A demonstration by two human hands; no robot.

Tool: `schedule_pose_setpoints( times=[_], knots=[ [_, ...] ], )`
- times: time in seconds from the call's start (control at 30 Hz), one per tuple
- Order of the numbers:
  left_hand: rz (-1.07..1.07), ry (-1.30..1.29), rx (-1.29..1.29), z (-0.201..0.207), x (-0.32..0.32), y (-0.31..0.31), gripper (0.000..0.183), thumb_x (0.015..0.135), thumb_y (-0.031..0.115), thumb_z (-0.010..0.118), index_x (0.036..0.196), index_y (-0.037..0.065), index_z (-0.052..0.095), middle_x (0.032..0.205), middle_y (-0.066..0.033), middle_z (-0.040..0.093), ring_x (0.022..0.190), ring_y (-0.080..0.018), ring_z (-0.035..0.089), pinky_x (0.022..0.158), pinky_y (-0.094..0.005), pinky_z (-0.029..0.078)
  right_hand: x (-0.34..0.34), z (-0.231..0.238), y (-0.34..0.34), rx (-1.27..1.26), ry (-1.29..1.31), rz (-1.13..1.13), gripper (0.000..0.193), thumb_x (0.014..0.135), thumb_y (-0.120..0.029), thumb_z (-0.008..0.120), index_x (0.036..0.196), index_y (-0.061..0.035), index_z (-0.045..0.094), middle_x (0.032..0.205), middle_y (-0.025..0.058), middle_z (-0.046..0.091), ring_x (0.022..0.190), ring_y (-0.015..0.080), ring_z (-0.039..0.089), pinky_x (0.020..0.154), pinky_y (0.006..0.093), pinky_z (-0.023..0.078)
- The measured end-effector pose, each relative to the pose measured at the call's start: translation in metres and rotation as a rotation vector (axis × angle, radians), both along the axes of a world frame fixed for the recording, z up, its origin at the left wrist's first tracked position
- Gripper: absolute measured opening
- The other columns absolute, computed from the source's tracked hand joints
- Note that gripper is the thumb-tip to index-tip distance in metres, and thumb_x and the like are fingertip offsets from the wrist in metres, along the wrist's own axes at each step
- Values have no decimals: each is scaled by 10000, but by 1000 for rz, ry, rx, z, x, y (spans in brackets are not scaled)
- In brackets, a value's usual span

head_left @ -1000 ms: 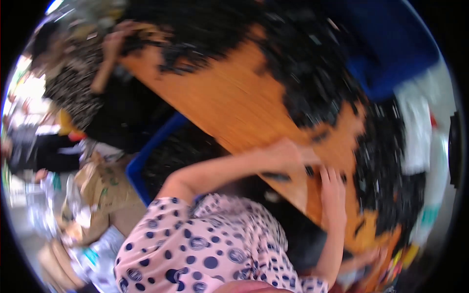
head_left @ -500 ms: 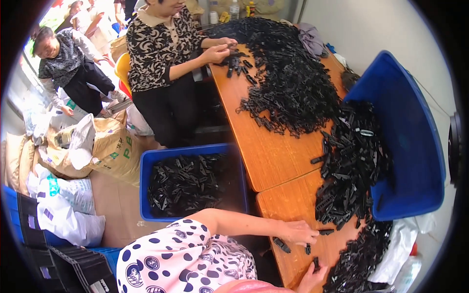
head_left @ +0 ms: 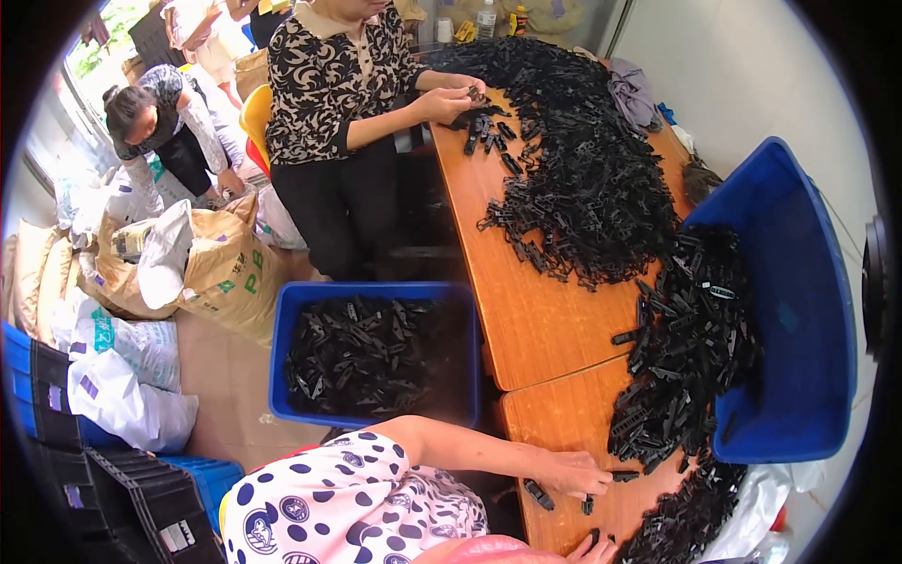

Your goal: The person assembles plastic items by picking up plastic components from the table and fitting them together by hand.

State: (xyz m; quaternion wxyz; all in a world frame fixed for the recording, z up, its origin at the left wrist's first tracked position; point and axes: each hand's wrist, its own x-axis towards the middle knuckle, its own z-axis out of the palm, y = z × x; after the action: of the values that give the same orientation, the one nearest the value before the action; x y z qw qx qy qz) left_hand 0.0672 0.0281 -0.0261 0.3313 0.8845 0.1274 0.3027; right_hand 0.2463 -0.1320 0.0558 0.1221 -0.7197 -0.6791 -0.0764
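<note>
My left hand (head_left: 571,473) is over the near orange table (head_left: 554,428), fingers curled and pressed together around a small black plastic clip (head_left: 588,505) below the fingertips. One black clip (head_left: 625,476) lies right by its fingers, and a separate clip (head_left: 538,494) rests on the table under the wrist. At the lower edge my right hand (head_left: 596,552), partly cut off, pinches a black clip (head_left: 594,537). Beside both hands a heap of slim black plastic clips (head_left: 672,376) spreads along the table, with a second pile of black parts (head_left: 681,512) nearer me.
A blue bin (head_left: 789,310) lies tipped toward the heap on the right. Another blue bin (head_left: 278,357), holding black clips, stands left of the table. Across the table a co-worker (head_left: 343,122) handles small black pieces beside a large pile (head_left: 601,179). Sacks (head_left: 230,273) and another person (head_left: 174,127) are at left.
The view has shifted, so the scene sits lower in the picture. My right hand has gone partly out at the lower edge, its clip still held. The person at left has bent toward the sacks.
</note>
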Motion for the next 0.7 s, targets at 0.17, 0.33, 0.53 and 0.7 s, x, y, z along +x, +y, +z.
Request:
schedule_pose_setpoints(
  times=[0.17,0.33,0.53,0.7],
  knots=[
    [9,-27,7,-4,3,3,291,816,168,750,929,9,534,1002,-147,528,830,-365,638,672,-478,499,-10,-18,0,72,80,-161,226,926,-188,671,1112,-66,707,1078,165,681,1043,344,621,982,445,472],
    [14,-70,-4,-3,1,5,276,812,170,751,914,16,545,997,-148,530,822,-363,634,673,-469,500,1,-14,10,-25,28,-116,267,918,-204,683,1148,-69,703,1081,179,676,1114,367,603,1021,441,461],
    [-18,-78,15,-2,0,7,243,809,178,752,901,38,576,969,-138,532,829,-342,637,669,-460,495,27,-21,2,-97,581,-279,279,940,-258,631,1159,-97,694,1245,192,629,1167,382,572,979,458,497],
    [-32,-46,22,3,-1,5,219,810,188,749,901,56,600,970,-124,530,820,-333,636,663,-454,494,73,-32,-13,-161,-116,259,314,948,-267,638,1204,-87,664,1178,200,644,1104,389,600,963,470,507]
  ],
)
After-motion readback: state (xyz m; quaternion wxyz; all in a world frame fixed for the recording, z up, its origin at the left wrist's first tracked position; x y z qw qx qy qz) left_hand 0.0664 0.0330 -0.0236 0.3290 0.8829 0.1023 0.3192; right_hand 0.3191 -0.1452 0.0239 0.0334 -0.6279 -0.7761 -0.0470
